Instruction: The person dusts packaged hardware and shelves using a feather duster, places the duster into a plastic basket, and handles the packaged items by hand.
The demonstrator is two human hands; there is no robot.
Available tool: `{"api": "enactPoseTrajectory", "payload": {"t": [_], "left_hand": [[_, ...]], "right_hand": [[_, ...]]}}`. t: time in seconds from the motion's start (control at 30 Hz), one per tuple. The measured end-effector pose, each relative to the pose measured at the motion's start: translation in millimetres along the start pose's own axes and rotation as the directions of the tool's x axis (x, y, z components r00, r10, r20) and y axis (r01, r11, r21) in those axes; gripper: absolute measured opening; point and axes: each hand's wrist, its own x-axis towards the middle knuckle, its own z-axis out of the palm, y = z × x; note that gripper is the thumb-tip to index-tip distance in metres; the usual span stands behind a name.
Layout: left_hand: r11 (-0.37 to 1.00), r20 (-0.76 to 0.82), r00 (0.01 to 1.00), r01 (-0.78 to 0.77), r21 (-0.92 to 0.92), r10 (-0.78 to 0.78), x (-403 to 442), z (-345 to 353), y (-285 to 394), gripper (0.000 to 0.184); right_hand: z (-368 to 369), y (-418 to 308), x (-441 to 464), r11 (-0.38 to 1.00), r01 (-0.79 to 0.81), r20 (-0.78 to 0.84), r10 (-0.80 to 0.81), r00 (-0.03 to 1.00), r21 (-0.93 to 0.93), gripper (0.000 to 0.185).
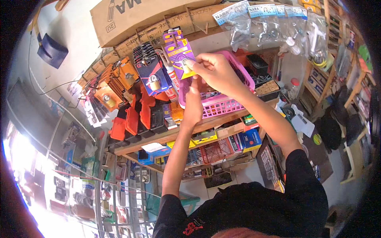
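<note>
A purple and yellow padlock pack (180, 55), a card with a small padlock on its front, is upright in front of a wooden rail. My right hand (218, 73) pinches its right side, thumb on the front. From below, my left hand (193, 104) grips the lower edge of the card; part of its fingers is hidden. Another purple pack (173, 35) shows just above and behind it. To the left hang dark blue padlock packs (151, 73) and orange padlock packs (129, 73). Beneath my hands is a pink plastic basket (222, 108) with small items in it.
Black bins with orange lids (132, 119) line the shelf at left, near a red-and-white tube (171, 79). Clear bags of taps (274, 29) hang at upper right. A large cardboard box (147, 18) lies above the rail. Boxed goods (250, 139) fill the lower shelf.
</note>
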Motion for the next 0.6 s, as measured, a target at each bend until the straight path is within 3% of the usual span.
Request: {"api": "enactPoseTrajectory", "payload": {"t": [0.07,0.1,0.2,0.23,0.33,0.47,0.57,0.6], "left_hand": [[0.831,0.298,0.940,-0.298,0.469,0.169,-3,-21,-10,0.048],[0.799,0.304,0.935,-0.320,0.510,0.180,-2,-23,-28,0.042],[0.656,0.375,0.924,-0.324,0.682,0.066,2,-27,-41,0.041],[0.695,0.361,0.926,-0.333,0.637,0.113,5,-28,-57,0.039],[0.660,0.323,0.946,-0.251,0.708,0.013,5,-31,-71,0.038],[0.780,0.266,0.955,-0.065,0.623,-0.132,7,-36,-52,0.030],[0.873,0.266,0.952,0.002,0.488,-0.152,13,-44,-69,0.026],[0.852,0.249,0.961,-0.026,0.523,-0.124,14,-45,-73,0.025]], "right_hand": [[1,6,1,0.997,-0.045,-0.001,0.045,0.999,-0.069,0.028],[0,12,5,0.980,-0.109,-0.031,0.105,0.994,-0.165,0.030],[5,33,18,0.984,-0.130,-0.089,0.120,0.989,-0.123,0.031],[10,35,23,0.987,-0.097,-0.121,0.082,0.989,-0.129,0.035],[16,53,47,0.968,-0.069,-0.164,0.029,0.986,-0.242,0.039],[24,68,64,0.961,-0.049,-0.223,-0.013,0.975,-0.270,0.045],[24,77,68,0.970,-0.123,-0.227,0.074,0.971,-0.211,0.047],[24,72,67,0.975,-0.126,-0.191,0.090,0.977,-0.185,0.048]]}}
